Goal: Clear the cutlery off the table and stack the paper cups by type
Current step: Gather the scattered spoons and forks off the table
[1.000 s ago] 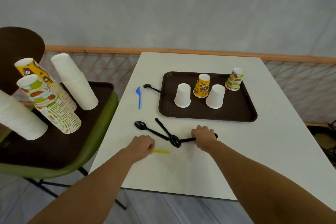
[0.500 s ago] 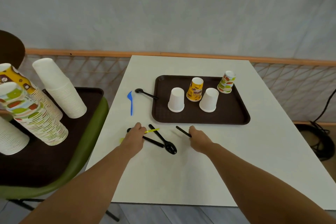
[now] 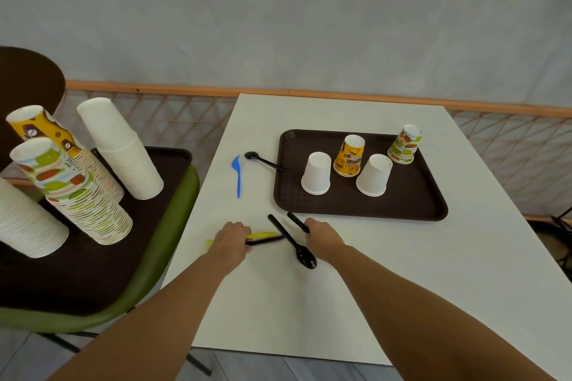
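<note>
My left hand [image 3: 232, 238] grips a yellow utensil [image 3: 263, 235] and a black spoon handle [image 3: 266, 241] together, just above the white table [image 3: 387, 272]. My right hand [image 3: 322, 238] holds a black utensil [image 3: 297, 221] whose handle sticks out toward the tray. Between the hands a black spoon [image 3: 294, 244] lies on the table. A blue spoon [image 3: 237, 175] and another black spoon [image 3: 263, 160] lie farther back, left of the brown tray [image 3: 418, 204]. On the tray stand two upside-down white cups [image 3: 316, 172] [image 3: 374, 175], a yellow cup [image 3: 349, 155] and a green-patterned cup [image 3: 405, 144].
To the left, a green chair [image 3: 173, 226] carries a second brown tray [image 3: 93, 263] with tall leaning cup stacks: white [image 3: 123, 151], yellow [image 3: 62, 145], green-patterned [image 3: 74, 195] and another white stack [image 3: 24, 223]. A wooden lattice railing [image 3: 173, 108] runs behind the table.
My left hand has gathered the black spoon in with the yellow utensil. My right hand has lifted its black utensil and drawn slightly nearer the loose black spoon. The camera view shifted.
</note>
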A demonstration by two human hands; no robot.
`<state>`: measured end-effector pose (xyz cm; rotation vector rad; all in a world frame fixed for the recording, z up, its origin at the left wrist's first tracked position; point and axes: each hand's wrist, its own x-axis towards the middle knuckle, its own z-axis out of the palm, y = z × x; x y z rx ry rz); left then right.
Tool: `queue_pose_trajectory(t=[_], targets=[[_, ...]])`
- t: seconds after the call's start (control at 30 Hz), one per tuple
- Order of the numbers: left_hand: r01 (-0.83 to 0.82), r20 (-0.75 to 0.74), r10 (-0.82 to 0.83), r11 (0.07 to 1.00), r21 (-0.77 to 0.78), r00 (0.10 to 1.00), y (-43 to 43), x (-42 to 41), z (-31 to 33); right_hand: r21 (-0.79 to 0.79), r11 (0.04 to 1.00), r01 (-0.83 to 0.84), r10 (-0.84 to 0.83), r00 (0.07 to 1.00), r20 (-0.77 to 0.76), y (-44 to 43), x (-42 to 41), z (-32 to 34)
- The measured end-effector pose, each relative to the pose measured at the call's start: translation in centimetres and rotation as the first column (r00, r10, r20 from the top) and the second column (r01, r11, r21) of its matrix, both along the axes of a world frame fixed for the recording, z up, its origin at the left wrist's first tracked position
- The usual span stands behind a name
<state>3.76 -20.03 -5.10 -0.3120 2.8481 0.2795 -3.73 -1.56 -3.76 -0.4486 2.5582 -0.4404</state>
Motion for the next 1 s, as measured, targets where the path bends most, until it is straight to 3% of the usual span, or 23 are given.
queue_pose_trajectory(t=[0.13,0.27,0.47,0.7,1.0], targets=[[-0.180,-0.044,0.183,0.982,0.060,0.982,-0.8,0.6,0.6,0.050,0.999,-0.005,0.005,1.000,0.003,-1.5,0.2,-0.4],[-0.343,-0.007,0.363,0.888,0.307,0.932,-0.8,0.8,1.0,0.129,0.991,-0.027,0.031,0.999,-0.028,-2.7,0.6,-0.8],[-0.547,0.219,0.596,0.450,0.706,0.773,-0.9,0.8,1.0,0.180,0.983,-0.036,0.045,0.998,-0.048,-3.5,0.9,-1.0],[-0.532,0.411,0.648,-0.010,0.847,0.642,0.0,1.2,1.3,0.135,0.990,-0.032,0.028,0.999,0.036,-3.5,1.1,0.1],[-0.472,0.528,0.643,-0.280,0.836,0.554,1.5,0.8,1.4,-0.278,0.960,0.021,0.048,0.970,0.238,-5.2,1.9,2.4]])
